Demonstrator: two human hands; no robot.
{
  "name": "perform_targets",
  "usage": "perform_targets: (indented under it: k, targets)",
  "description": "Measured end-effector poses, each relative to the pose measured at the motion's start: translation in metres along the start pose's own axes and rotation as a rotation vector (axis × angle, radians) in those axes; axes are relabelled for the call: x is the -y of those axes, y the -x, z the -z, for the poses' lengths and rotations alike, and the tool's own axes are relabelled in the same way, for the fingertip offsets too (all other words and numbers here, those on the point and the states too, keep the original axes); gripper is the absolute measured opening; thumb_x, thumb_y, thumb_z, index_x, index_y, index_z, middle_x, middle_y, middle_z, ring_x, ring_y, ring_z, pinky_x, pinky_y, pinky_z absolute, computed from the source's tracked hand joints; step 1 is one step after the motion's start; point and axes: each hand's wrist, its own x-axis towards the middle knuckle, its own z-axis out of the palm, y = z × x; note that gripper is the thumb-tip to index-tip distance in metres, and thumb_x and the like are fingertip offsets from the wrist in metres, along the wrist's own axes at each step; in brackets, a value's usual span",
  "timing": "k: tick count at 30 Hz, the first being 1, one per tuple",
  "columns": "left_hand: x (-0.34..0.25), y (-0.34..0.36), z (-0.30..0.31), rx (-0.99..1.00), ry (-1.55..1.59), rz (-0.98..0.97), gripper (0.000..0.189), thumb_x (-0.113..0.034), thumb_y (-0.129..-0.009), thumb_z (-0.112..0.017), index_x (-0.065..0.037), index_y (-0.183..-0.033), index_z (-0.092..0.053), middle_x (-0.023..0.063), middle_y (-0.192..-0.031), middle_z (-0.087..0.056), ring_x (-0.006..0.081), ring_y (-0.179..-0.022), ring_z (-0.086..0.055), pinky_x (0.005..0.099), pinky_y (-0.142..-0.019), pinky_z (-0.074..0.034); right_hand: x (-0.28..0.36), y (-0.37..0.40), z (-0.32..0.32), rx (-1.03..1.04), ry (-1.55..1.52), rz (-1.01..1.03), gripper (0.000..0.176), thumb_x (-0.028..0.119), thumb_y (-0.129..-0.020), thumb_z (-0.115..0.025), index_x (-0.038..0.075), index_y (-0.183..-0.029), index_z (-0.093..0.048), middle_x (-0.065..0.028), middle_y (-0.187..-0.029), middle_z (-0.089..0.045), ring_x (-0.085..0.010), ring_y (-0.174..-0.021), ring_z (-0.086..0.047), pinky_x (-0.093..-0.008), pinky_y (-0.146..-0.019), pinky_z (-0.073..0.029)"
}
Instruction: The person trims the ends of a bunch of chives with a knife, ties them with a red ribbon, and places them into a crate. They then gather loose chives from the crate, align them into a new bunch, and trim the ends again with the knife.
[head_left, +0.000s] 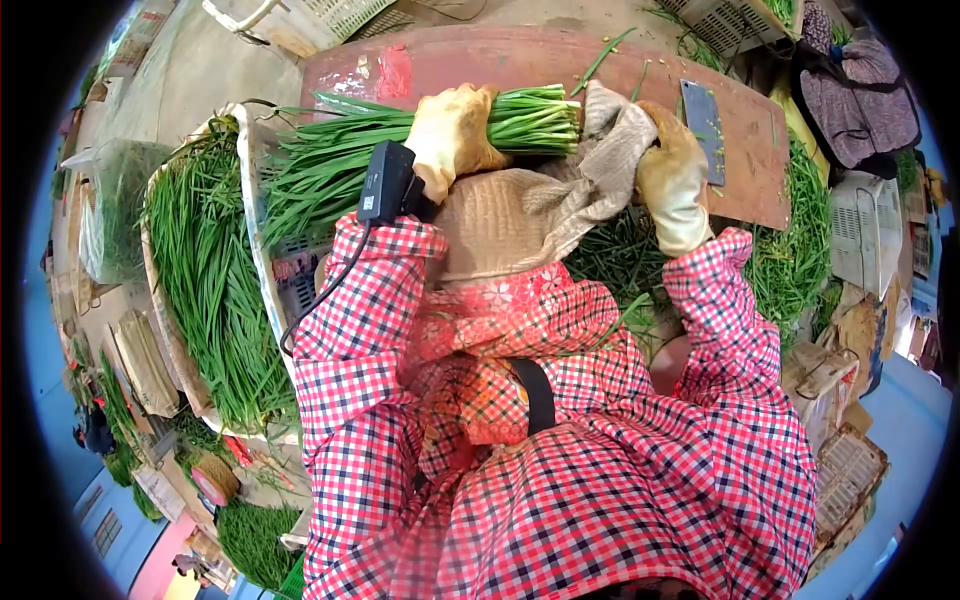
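My left hand (453, 140), in a pale yellow work glove, is closed around a thick bunch of green garlic chives (535, 120). The cut-looking pale ends point right and the long leaves trail left. A dark box with a cable is strapped at the left wrist. My right hand (672, 175), in a stained glove, is closed on the gathered end of a beige ribbed cloth (520, 220). That cloth stretches over my lap and lies against the ends of the bunch. Just right of the right hand, a dark flat blade (703, 130) lies on the reddish board (640, 75).
At my left stands a lined crate (252, 200) heaped with chives (205, 270). Loose greens (790, 240) are piled at right, below the board. A dark patterned bag (862, 95) and white crates (860, 225) stand farther right. A clear plastic bag (125, 210) is at far left.
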Motion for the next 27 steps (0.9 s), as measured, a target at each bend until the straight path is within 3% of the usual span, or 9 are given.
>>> perform_targets:
  k: [1, 3, 4, 5, 11, 14, 18, 20, 27]
  targets:
    - [0.002, -0.003, 0.003, 0.010, 0.010, 0.001, 0.068, -0.031, -0.062, -0.084, -0.001, -0.118, -0.060, 0.0221, -0.105, -0.066, 0.0376, -0.098, -0.064, 0.0411, -0.089, -0.051, 0.033, -0.007, 0.009, -0.043, -0.059, 0.016, 0.028, 0.000, -0.086, -0.056, 0.005, -0.111, -0.068, -0.0146, -0.098, -0.071, -0.0251, -0.091, -0.068, -0.0365, -0.082, -0.054]
    - [0.009, -0.010, 0.003, 0.044, 0.006, 0.000, 0.065, -0.034, -0.062, -0.084, -0.001, -0.113, -0.062, 0.0198, -0.103, -0.068, 0.0353, -0.099, -0.065, 0.0422, -0.086, -0.052, 0.065, -0.019, -0.003, -0.030, 0.001, 0.310, 0.027, 0.004, -0.083, -0.055, 0.003, -0.107, -0.067, -0.0170, -0.097, -0.071, -0.0336, -0.090, -0.069, -0.0404, -0.081, -0.056]
    - [0.011, -0.011, 0.002, 0.066, 0.006, 0.000, 0.063, -0.036, -0.062, -0.084, -0.002, -0.110, -0.063, 0.0187, -0.103, -0.068, 0.0341, -0.099, -0.066, 0.0428, -0.085, -0.053, 0.048, -0.016, -0.027, -0.080, -0.038, 0.578, 0.029, 0.001, -0.080, -0.056, 0.003, -0.107, -0.067, -0.0163, -0.100, -0.071, -0.0329, -0.092, -0.069, -0.0407, -0.083, -0.056]
    - [0.010, -0.011, 0.003, 0.065, 0.016, 0.008, 0.063, -0.036, -0.062, -0.084, -0.001, -0.110, -0.063, 0.0188, -0.102, -0.069, 0.0342, -0.098, -0.066, 0.0426, -0.085, -0.053, 0.031, -0.014, -0.058, -0.063, 0.017, 0.588, 0.031, -0.001, -0.078, -0.056, 0.003, -0.107, -0.068, -0.0160, -0.100, -0.071, -0.0324, -0.093, -0.069, -0.0410, -0.084, -0.056]
    - [0.001, -0.009, 0.009, 0.112, 0.038, 0.055, 0.065, -0.030, -0.061, -0.086, 0.000, -0.113, -0.061, 0.0226, -0.104, -0.066, 0.0373, -0.101, -0.063, 0.0422, -0.088, -0.051, -0.004, -0.017, -0.052, 0.052, 0.146, 0.243, 0.026, 0.001, -0.081, -0.056, 0.001, -0.103, -0.069, -0.0169, -0.096, -0.071, -0.0296, -0.091, -0.069, -0.0370, -0.081, -0.056]
    - [0.004, -0.009, 0.006, 0.080, 0.042, 0.036, 0.065, -0.030, -0.062, -0.087, 0.000, -0.113, -0.061, 0.0223, -0.104, -0.066, 0.0371, -0.100, -0.064, 0.0420, -0.088, -0.051, -0.029, -0.022, -0.035, -0.112, 0.113, 0.230, 0.028, 0.003, -0.082, -0.058, 0.002, -0.108, -0.068, -0.0175, -0.094, -0.070, -0.0323, -0.088, -0.068, -0.0389, -0.079, -0.056]
    - [0.001, -0.010, 0.010, 0.127, 0.015, 0.041, 0.067, -0.033, -0.062, -0.086, 0.001, -0.114, -0.060, 0.0228, -0.102, -0.066, 0.0356, -0.098, -0.064, 0.0412, -0.087, -0.052, 0.026, -0.040, -0.031, -0.162, -0.213, 0.611, 0.034, 0.002, -0.079, -0.059, 0.001, -0.113, -0.067, -0.0183, -0.099, -0.070, -0.0325, -0.091, -0.068, -0.0405, -0.083, -0.056]
    - [0.004, -0.010, 0.001, 0.062, 0.006, 0.040, 0.067, -0.032, -0.062, -0.086, 0.000, -0.114, -0.060, 0.0227, -0.102, -0.066, 0.0355, -0.098, -0.065, 0.0413, -0.087, -0.052, 0.050, -0.040, -0.052, 0.036, 0.132, 0.632, 0.032, -0.001, -0.077, -0.059, 0.000, -0.107, -0.067, -0.0163, -0.099, -0.070, -0.0314, -0.089, -0.069, -0.0416, -0.080, -0.057]
    - [0.003, -0.007, 0.001, 0.053, 0.002, 0.026, 0.067, -0.037, -0.061, -0.085, -0.001, -0.113, -0.061, 0.0204, -0.103, -0.066, 0.0353, -0.097, -0.065, 0.0418, -0.086, -0.052, 0.007, 0.005, -0.028, 0.309, 0.357, 0.096, 0.036, 0.000, -0.075, -0.055, 0.007, -0.109, -0.065, -0.0154, -0.097, -0.069, -0.0311, -0.086, -0.067, -0.0396, -0.071, -0.054]
